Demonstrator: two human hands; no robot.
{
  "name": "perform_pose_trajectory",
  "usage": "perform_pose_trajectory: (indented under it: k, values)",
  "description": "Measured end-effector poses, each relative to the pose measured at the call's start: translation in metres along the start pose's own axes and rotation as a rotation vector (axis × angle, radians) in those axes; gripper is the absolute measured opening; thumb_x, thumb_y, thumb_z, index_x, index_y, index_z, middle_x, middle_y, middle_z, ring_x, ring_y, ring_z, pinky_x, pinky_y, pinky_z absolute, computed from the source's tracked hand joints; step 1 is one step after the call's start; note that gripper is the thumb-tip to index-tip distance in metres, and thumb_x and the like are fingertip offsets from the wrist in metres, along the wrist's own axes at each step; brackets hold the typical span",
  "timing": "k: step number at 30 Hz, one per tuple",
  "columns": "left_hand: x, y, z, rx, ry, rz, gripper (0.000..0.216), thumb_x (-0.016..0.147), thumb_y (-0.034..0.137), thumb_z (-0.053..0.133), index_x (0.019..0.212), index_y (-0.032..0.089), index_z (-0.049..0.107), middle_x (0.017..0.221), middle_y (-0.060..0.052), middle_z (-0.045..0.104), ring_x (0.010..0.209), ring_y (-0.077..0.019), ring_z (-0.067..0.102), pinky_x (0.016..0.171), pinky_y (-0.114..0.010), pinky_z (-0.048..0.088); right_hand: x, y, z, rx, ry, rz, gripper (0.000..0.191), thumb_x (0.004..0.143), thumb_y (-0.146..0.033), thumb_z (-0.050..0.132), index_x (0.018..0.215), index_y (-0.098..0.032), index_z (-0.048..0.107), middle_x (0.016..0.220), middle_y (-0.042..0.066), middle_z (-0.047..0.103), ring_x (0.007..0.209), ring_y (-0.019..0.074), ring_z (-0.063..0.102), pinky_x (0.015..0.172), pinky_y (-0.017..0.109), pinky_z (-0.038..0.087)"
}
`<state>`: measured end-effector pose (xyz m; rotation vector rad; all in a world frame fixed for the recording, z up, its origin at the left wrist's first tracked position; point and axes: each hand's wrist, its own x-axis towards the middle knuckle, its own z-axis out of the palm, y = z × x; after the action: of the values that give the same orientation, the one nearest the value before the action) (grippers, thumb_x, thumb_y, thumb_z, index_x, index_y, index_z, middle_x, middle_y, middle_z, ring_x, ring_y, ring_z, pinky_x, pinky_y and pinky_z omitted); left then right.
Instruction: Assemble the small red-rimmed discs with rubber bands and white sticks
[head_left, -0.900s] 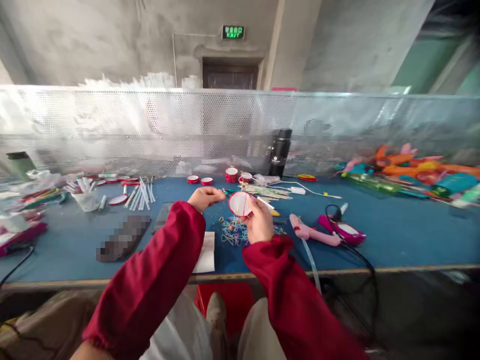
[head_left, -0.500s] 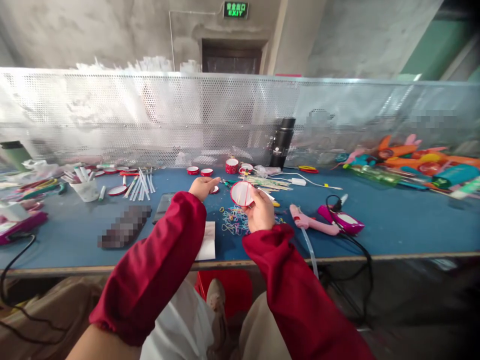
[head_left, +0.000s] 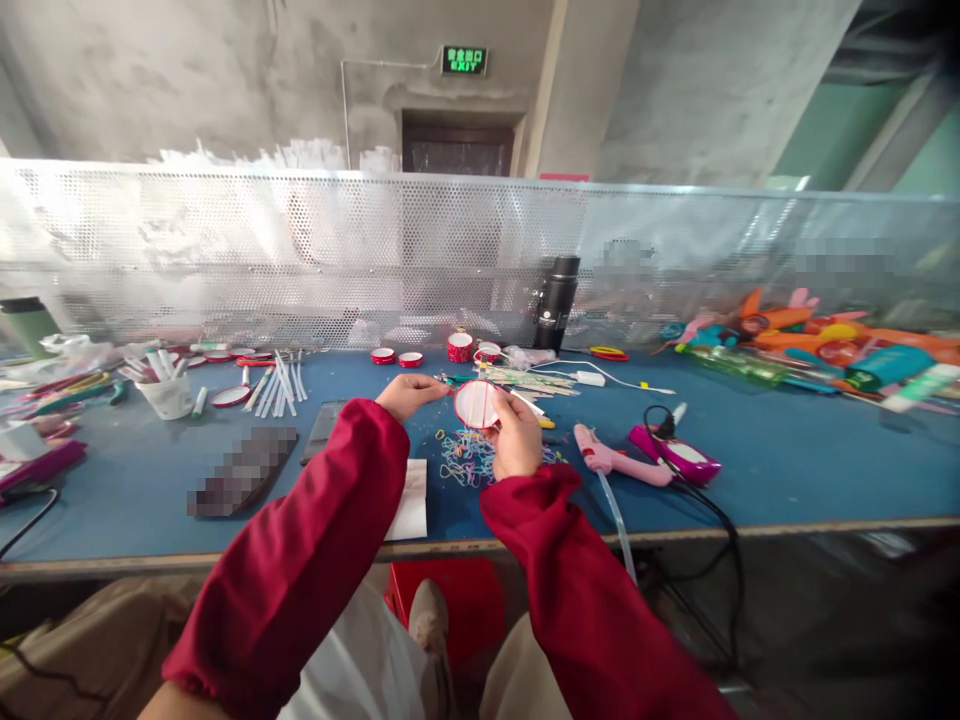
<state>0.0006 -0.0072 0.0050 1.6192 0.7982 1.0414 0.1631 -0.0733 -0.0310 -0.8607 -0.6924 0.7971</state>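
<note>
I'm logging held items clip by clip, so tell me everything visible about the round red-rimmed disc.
The disc has a whitish face, a narrow red rim and a thin reddish line across the face. Its material is unclear. It is held up over the table, face tilted toward the camera. The right hand grips its right edge, thumb on the face. The left hand is near its left edge; whether it touches is unclear.

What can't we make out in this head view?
All in the head view:
Red-rimmed disc: right edge covered by the right hand.
Left hand: anything pinched is too small to tell.
Dark object on the table: masked by pixelation.
Purple object, far left: cut off by the picture's edge.
</note>
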Motion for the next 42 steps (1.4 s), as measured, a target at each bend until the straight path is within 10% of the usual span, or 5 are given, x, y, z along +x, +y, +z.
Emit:
perform_pose_trajectory:
  k: [8, 21, 42]
  values:
    - [0.001, -0.008, 0.004, 0.152, -0.059, 0.058, 0.031, 0.059, 0.043, 0.081, 0.068, 0.015, 0.074, 0.064, 0.0, 0.061, 0.06, -0.0097, 0.048, 0.061, -0.026, 0.036, 0.001, 0.007, -0.001, -0.099, -0.066, -0.037, 0.047, 0.065, -0.056, 0.073, 0.092, -0.018, 0.073, 0.07, 0.0, 0.066, 0.053, 0.0115, 0.05, 0.045, 0.023, 0.037]
    - [0.009, -0.004, -0.007, 0.104, 0.348, -0.059, 0.024, 0.066, 0.027, 0.075, 0.051, 0.016, 0.06, 0.045, 0.005, 0.041, 0.05, -0.0076, 0.035, 0.05, -0.025, 0.026, 0.01, 0.015, -0.01, -0.25, 0.004, -0.223, 0.04, 0.07, -0.045, 0.07, 0.097, -0.015, 0.069, 0.087, 0.006, 0.07, 0.074, 0.0166, 0.061, 0.062, 0.027, 0.048]
    - [0.008, -0.005, -0.01, 0.067, 0.208, -0.128, 0.032, 0.058, 0.035, 0.08, 0.052, 0.017, 0.055, 0.041, 0.007, 0.035, 0.04, -0.0044, 0.028, 0.042, -0.023, 0.017, 0.003, 0.013, -0.008, -0.52, -0.229, -0.485, 0.031, 0.079, -0.035, 0.068, 0.107, -0.024, 0.076, 0.099, 0.006, 0.077, 0.087, 0.0247, 0.071, 0.086, 0.039, 0.054]
